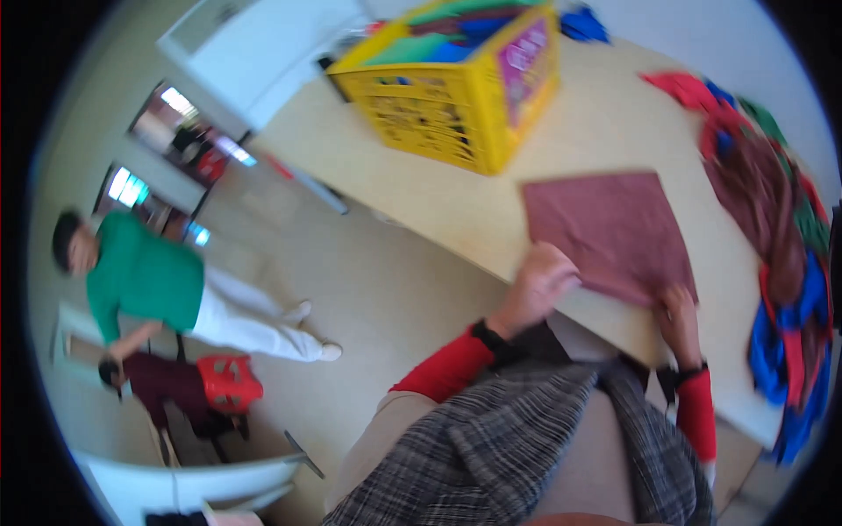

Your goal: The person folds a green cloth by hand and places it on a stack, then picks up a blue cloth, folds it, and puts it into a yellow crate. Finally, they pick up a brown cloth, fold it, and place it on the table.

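A brown cloth (pixel 610 230), nearly square and slightly creased, lies flat near the edge of the pale table. At its near left corner is my left hand (pixel 542 282), fingers curled in against the fabric and a little blurred. My right hand (pixel 677 317) has its fingers closed on the near right corner. Both wrists carry dark bands below red sleeves.
On the table (pixel 289 131), a yellow crate (pixel 430 114) holds folded coloured cloths. Loose red, brown, green and blue cloths (pixel 763 193) pile along the right side. To the left, a person in green (pixel 149 272) stands beside a seated person (pixel 167 386) on a red chair (pixel 230 384).
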The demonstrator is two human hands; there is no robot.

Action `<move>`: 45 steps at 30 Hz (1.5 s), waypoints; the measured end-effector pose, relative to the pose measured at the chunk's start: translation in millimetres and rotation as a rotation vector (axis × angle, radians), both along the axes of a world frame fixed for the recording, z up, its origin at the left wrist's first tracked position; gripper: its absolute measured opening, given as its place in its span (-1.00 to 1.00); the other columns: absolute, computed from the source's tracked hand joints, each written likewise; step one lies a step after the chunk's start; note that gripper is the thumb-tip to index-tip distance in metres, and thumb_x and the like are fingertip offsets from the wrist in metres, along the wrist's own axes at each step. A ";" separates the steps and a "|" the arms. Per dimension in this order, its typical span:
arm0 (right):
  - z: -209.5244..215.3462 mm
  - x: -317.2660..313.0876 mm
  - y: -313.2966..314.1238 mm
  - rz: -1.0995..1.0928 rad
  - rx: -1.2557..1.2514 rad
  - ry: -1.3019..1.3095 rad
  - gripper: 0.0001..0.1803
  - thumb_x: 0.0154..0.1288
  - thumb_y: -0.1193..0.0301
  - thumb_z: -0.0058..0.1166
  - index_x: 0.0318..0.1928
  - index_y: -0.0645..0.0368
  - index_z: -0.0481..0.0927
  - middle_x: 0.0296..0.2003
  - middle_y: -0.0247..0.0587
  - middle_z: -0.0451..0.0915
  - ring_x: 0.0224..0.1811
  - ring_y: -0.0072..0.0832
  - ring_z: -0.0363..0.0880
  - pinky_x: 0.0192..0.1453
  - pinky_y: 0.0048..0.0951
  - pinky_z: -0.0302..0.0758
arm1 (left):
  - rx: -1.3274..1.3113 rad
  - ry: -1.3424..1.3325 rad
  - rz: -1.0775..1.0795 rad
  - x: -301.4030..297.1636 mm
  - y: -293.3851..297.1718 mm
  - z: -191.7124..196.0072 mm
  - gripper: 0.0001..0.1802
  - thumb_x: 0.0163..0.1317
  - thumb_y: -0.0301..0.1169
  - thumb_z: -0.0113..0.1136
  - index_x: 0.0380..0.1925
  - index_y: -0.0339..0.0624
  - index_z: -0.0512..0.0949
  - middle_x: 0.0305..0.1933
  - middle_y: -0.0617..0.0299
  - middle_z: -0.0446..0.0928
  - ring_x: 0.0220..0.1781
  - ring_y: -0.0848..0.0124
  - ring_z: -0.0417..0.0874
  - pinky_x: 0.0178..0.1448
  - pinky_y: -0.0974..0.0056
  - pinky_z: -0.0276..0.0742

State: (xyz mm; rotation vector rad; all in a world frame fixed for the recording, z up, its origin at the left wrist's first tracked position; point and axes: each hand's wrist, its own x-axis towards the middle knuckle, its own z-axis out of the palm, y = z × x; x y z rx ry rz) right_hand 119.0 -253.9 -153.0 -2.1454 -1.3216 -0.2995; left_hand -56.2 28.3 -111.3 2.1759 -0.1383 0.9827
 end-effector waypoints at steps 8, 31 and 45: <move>-1.0 47.5 -10.5 -0.103 -0.104 0.002 -0.81 0.13 0.58 0.13 -0.19 0.22 0.59 -0.25 -0.03 0.58 -0.10 -0.02 0.53 0.06 -0.11 0.48 | -0.196 0.101 0.175 -9.7 38.0 -11.9 -0.91 0.30 -0.60 0.25 -0.21 -0.34 0.57 -0.12 0.22 0.55 -0.04 0.42 0.53 0.16 0.32 0.46; 11.2 35.9 -18.7 -0.117 -0.081 0.074 -0.83 0.24 0.56 0.14 -0.14 0.22 0.61 -0.13 -0.10 0.59 -0.01 -0.12 0.59 0.06 -0.21 0.58 | -0.329 0.217 0.160 -24.3 67.7 -20.7 -0.90 0.42 -0.55 0.14 -0.12 -0.34 0.56 -0.14 0.29 0.54 -0.04 0.52 0.51 0.17 0.38 0.43; 198.1 77.1 -31.0 -0.015 0.235 0.325 -0.84 0.53 0.42 0.08 -0.03 0.23 0.62 -0.25 -0.39 0.56 -0.10 -0.69 0.55 -0.05 -0.60 0.53 | -0.275 -0.073 0.119 44.6 102.9 157.8 -0.84 0.43 -0.52 0.18 -0.07 -0.35 0.61 -0.11 0.31 0.59 -0.08 0.57 0.53 0.10 0.43 0.45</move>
